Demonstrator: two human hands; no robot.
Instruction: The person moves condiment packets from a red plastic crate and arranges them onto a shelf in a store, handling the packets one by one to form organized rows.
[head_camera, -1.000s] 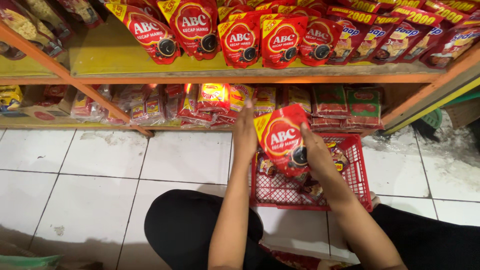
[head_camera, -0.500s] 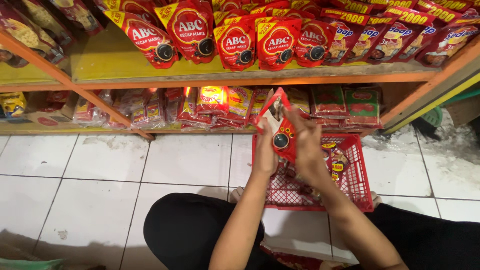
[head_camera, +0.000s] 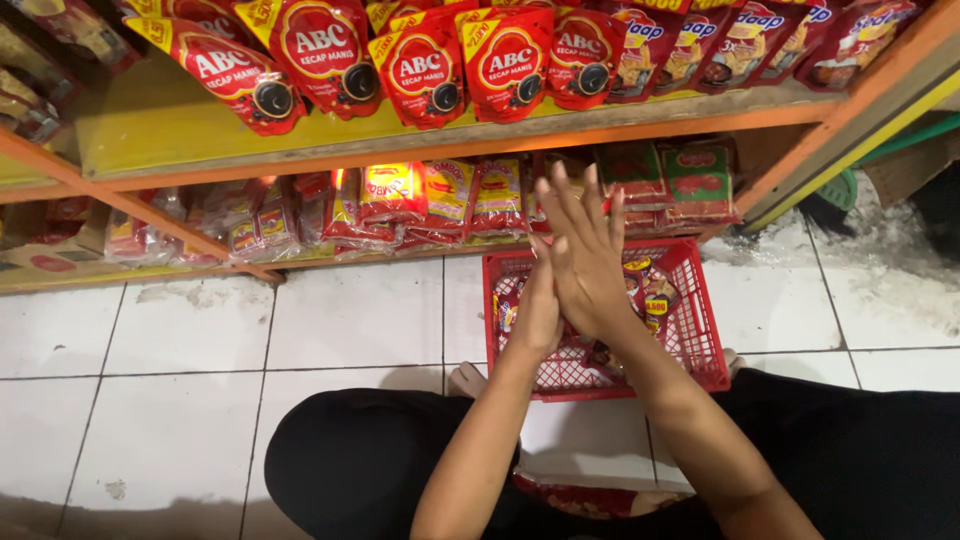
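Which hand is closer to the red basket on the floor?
Left, slightly. The left hand hovers low over the red basket; the right hand is pressed against it, raised higher.

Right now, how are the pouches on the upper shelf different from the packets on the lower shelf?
The upper pouches are large, glossy red, each with a round black cap; the lower packets are smaller, flatter, without caps. The upper pouches lean in one overlapping row on the yellow shelf board; the lower packets stand packed together in shadow. Both are mostly red soft packs.
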